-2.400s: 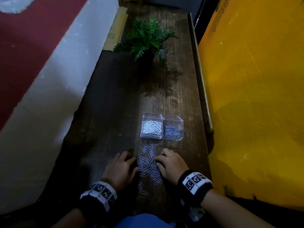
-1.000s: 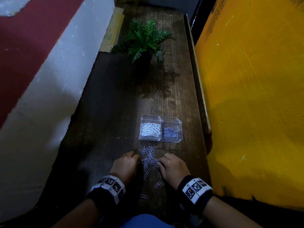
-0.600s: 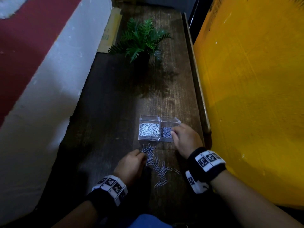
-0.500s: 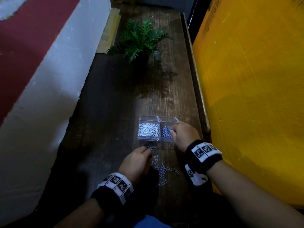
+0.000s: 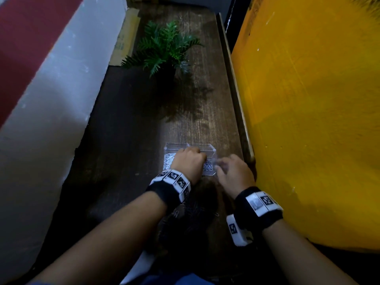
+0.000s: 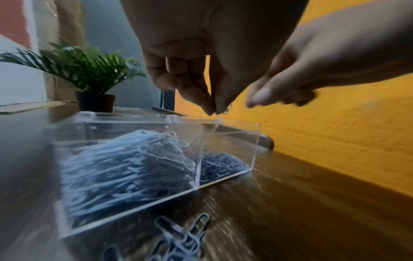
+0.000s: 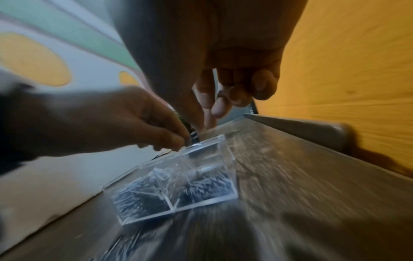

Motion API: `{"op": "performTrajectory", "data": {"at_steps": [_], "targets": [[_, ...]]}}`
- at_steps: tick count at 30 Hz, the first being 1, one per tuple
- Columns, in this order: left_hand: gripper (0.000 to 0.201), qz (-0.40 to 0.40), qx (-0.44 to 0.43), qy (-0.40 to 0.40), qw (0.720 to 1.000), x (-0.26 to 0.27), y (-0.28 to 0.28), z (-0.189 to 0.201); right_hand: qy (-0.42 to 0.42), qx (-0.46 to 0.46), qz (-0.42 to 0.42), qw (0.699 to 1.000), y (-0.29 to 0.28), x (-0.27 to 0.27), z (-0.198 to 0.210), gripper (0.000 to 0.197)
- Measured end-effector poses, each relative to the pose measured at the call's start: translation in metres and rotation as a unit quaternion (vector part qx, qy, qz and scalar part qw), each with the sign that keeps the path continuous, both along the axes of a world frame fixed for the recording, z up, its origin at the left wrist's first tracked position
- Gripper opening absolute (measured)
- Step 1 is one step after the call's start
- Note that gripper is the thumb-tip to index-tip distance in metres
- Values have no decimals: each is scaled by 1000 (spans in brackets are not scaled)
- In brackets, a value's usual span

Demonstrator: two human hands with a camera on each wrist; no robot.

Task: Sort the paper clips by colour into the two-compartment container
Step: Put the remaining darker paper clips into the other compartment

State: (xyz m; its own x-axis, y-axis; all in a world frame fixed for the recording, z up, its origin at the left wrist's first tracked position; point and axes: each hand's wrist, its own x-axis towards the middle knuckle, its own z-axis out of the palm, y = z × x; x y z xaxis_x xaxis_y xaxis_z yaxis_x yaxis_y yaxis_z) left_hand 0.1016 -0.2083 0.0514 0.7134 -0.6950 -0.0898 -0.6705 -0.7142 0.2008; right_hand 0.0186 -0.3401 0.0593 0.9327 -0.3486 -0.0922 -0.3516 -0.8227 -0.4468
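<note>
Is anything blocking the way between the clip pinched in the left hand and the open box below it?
Nothing visible does. The left hand pinches a paper clip just above the clear container, whose top is open. The right hand hovers beside it, off to the side, not underneath.

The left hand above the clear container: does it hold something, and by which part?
Yes. The left hand pinches a paper clip between its fingers by one end; the other looped end sticks out over the container.
</note>
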Motion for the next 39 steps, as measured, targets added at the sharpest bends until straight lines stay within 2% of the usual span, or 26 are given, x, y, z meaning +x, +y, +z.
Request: {"op": "performTrajectory", "data": {"at_steps": [4, 7, 9, 12, 14, 16, 19, 25, 27, 29, 32, 35, 39], "targets": [[28, -22, 87, -1, 996, 3, -17, -3, 23, 17, -29, 999, -2, -36, -15, 14], [31, -32, 96, 0, 995, 1, -20, -6, 64, 7, -16, 998, 0, -57, -28, 15], [33, -33, 62, -2, 998, -1, -17, -6, 102, 3, -17, 995, 4, -67, -34, 16], [36, -18, -61, 7, 998, -10, 4, -3, 160, -2, -7, 987, 13, -82, -40, 16], [31, 7, -125, 27, 992, -21, 24, -1, 177, -6, 11, 984, 21, -87, -42, 16], [26, 40, -145, 40, 988, -33, 47, -7, 173, 8, 23, 985, 28, -86, -43, 15], [24, 75, -131, 71, 986, -51, 78, -21, 165, 22, 55, 984, 42, -79, -47, 17], [48, 143, -32, 150, 978, -79, 110, -49, 162, 75, 88, 980, 69, -65, -54, 16], [56, 129, -6, 150, 980, -85, 111, -55, 140, 105, 73, 982, 70, -62, -53, 14], [61, 107, 32, 149, 983, -88, 109, -60, 117, 101, 61, 986, 68, -62, -51, 25], [59, 80, 40, 144, 986, -91, 104, -63, 139, 72, 72, 985, 64, -63, -50, 40], [52, 36, 39, 135, 989, -97, 101, -60, 149, 66, 95, 982, 68, -65, -50, 35], [48, 7, -8, 119, 993, -102, 108, -60, 122, 73, 104, 984, 72, -57, -51, 24]]}}
